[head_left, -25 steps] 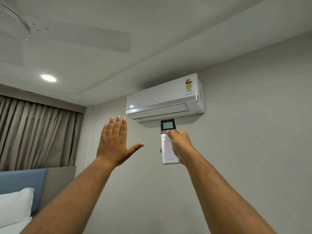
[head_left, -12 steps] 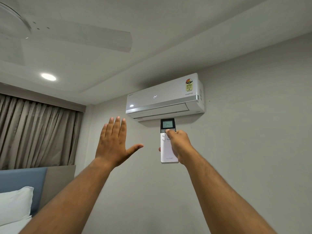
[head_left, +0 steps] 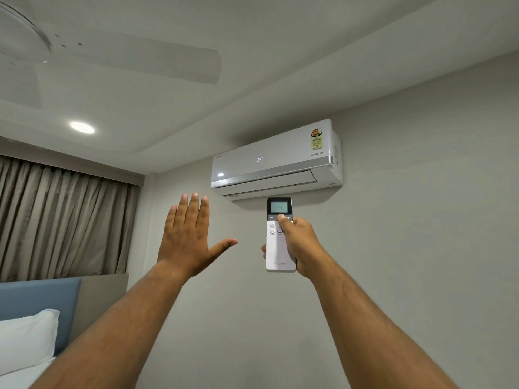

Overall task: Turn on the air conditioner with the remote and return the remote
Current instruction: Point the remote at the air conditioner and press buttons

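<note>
A white wall-mounted air conditioner [head_left: 276,160] hangs high on the grey wall, its front panel showing a lit "24". Its flap looks slightly open along the bottom. Just below it I hold a white remote [head_left: 279,248] upright, its small screen also reading 24. My right hand [head_left: 300,244] is wrapped around the remote, thumb resting on the buttons under the screen. My left hand [head_left: 189,237] is raised to the left of the remote, palm away from me, fingers straight and thumb out, holding nothing.
A ceiling fan blade [head_left: 146,61] and a round ceiling light [head_left: 82,127] are overhead at the left. Brown curtains [head_left: 61,220] cover the left wall. Below them are a blue headboard [head_left: 42,299] and a white pillow [head_left: 25,338].
The "24" display on the air conditioner's panel has lit up and the remote's screen now shows a reading. Both hands have stayed almost still.
</note>
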{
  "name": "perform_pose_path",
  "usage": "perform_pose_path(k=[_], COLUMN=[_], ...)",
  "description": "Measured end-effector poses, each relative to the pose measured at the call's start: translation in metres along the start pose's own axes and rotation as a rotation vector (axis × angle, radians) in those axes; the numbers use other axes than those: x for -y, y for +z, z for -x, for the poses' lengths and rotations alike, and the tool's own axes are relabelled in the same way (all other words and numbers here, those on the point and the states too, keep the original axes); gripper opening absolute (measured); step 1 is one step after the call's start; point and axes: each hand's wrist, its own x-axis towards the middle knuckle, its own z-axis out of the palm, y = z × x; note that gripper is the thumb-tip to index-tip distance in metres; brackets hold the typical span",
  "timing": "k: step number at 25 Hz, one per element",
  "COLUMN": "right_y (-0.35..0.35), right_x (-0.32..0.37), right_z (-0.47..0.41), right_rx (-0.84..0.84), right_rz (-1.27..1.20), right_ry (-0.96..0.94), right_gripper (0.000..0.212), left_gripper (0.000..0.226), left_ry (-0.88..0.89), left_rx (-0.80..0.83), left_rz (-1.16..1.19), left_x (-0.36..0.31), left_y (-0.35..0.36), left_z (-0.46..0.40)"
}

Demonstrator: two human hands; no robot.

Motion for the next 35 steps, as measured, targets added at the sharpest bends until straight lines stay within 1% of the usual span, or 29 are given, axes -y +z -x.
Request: perform_pose_path(k=[5, 10, 13, 16, 19, 24, 28, 35], right_y=[0.002, 0.000, 0.000, 0.003, 0.003, 0.002, 0.002, 0.006], right_x=[-0.010, -0.017, -0.022, -0.023, -0.022, -0.021, -0.019, -0.020], right_z=[-0.002, -0.006, -0.006, -0.006, -0.006, -0.007, -0.006, -0.007], right_rx=[-0.026, -0.003, 0.032, 0.023, 0.024, 0.011, -0.009, -0.023], right_rz=[-0.044, -0.061, -0.047, -0.072, -0.095, -0.093, -0.124, -0.074], right_ry=[0.009, 0.024, -0.025, -0.060, -0.062, -0.061, -0.030, 0.043], right_gripper=[0.015, 0.022, 0.016, 0.013, 0.015, 0.013, 0.016, 0.027], left_gripper=[0.111, 0.110, 0.110, 0.110, 0.110, 0.109, 0.110, 0.110], left_ry=[0.005, 0.017, 0.014, 0.012, 0.024, 0.024, 0.016, 0.016], left_rx=[0.014, 0.024, 0.027, 0.028, 0.025, 0.011, 0.010, 0.000], left_rz=[0.000, -0.005, -0.011, -0.012, -0.010, -0.016, -0.022, 0.012], left_x=[0.000, 0.001, 0.001, 0.000, -0.001, 0.003, 0.005, 0.002], left_y=[0.004, 0.007, 0.011, 0.014, 0.017, 0.018, 0.018, 0.019], left_z=[0.001, 0.000, -0.001, -0.001, -0.003, -0.006, -0.005, -0.006])
